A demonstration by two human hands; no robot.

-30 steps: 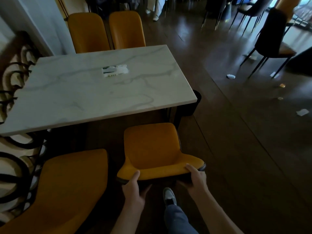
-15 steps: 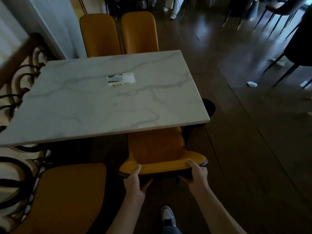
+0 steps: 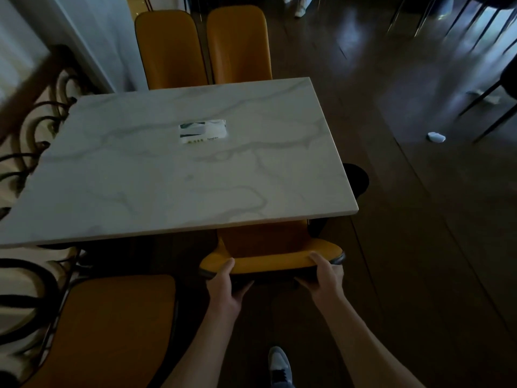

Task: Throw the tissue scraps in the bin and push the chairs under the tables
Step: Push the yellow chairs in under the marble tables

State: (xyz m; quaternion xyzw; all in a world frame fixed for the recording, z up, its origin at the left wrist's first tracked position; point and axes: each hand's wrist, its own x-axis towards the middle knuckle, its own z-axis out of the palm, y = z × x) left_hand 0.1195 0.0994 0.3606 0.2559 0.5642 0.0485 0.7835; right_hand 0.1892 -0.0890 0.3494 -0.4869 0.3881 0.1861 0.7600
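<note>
under the near edge of the white marble-topped table [image 3: 156, 175] sits one mustard-yellow padded chair [image 3: 268, 247], my left hand [image 3: 223, 289] and right hand [image 3: 326, 281] both closed on its backrest. three more yellow chairs surround the table. one white tissue scrap [image 3: 436, 137] lies on the dark floor.

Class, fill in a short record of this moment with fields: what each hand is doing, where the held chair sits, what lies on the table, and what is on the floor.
left hand: gripping the chair back
right hand: gripping the same chair back
held chair: seat partly under the marble table
on table: one printed card
on floor: white tissue scrap, to the right
</note>
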